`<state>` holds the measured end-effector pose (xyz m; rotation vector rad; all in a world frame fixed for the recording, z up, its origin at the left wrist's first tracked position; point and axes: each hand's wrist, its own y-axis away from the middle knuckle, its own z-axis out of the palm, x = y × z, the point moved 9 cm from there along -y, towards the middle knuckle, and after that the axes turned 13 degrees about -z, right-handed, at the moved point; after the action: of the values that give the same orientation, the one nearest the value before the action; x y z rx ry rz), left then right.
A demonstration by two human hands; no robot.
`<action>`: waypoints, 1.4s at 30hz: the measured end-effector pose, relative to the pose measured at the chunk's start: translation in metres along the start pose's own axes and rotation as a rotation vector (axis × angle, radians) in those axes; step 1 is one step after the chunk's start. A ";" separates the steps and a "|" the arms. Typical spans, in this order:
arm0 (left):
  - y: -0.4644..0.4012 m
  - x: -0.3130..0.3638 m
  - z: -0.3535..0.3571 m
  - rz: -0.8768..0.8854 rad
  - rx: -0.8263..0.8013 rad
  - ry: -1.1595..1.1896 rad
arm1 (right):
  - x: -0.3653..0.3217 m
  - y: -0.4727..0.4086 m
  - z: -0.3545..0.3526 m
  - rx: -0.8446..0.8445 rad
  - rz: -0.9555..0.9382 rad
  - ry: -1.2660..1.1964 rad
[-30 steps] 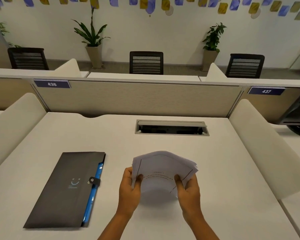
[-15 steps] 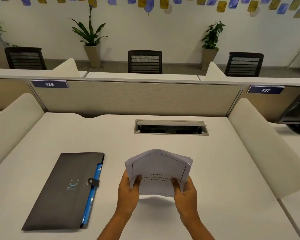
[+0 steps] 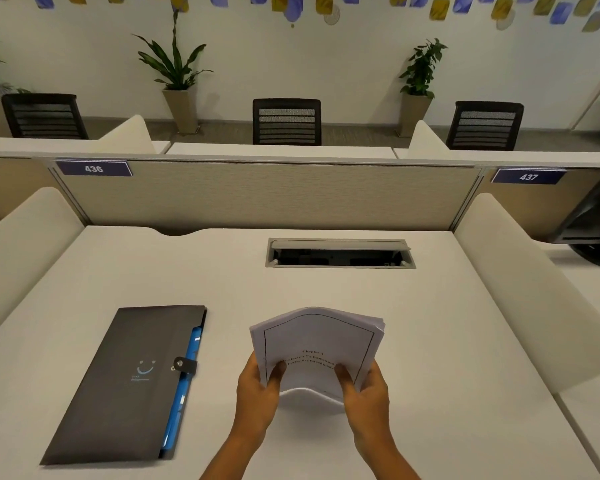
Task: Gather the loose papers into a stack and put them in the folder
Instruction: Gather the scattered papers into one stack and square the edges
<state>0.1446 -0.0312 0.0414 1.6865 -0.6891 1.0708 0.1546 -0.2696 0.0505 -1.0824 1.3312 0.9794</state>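
A stack of white printed papers [image 3: 317, 341] is held upright and slightly bowed above the desk, its lower edge near the surface. My left hand [image 3: 257, 393] grips its lower left corner, thumb on the front sheet. My right hand [image 3: 364, 393] grips the lower right corner the same way. A dark grey folder [image 3: 129, 379] lies flat to the left, closed by a snap strap, with blue inner pockets showing along its right edge. It is apart from both hands.
The white desk [image 3: 447, 341] has an open cable tray [image 3: 340, 254] at the back centre. Low cream dividers flank both sides and a beige partition [image 3: 267, 195] closes the back. Beyond it are chairs and potted plants.
The fanned, uneven sheets have been squared into a tidier stack between both hands. The stack shifted slightly left and the hands drew closer to its lower corners.
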 end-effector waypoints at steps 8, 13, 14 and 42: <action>0.004 -0.006 -0.004 -0.004 -0.020 -0.031 | 0.008 0.009 -0.009 -0.003 -0.004 0.036; 0.005 -0.015 -0.002 -0.052 -0.030 -0.037 | 0.017 0.012 -0.008 -0.006 0.017 0.038; 0.005 -0.013 -0.001 -0.055 -0.025 -0.033 | 0.017 0.011 -0.006 -0.015 0.018 0.034; 0.006 -0.029 -0.006 -0.076 -0.031 -0.108 | 0.026 0.012 -0.003 -0.074 0.053 0.072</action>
<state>0.1244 -0.0294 0.0187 1.7397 -0.7009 0.9164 0.1433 -0.2710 0.0242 -1.1532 1.3973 1.0446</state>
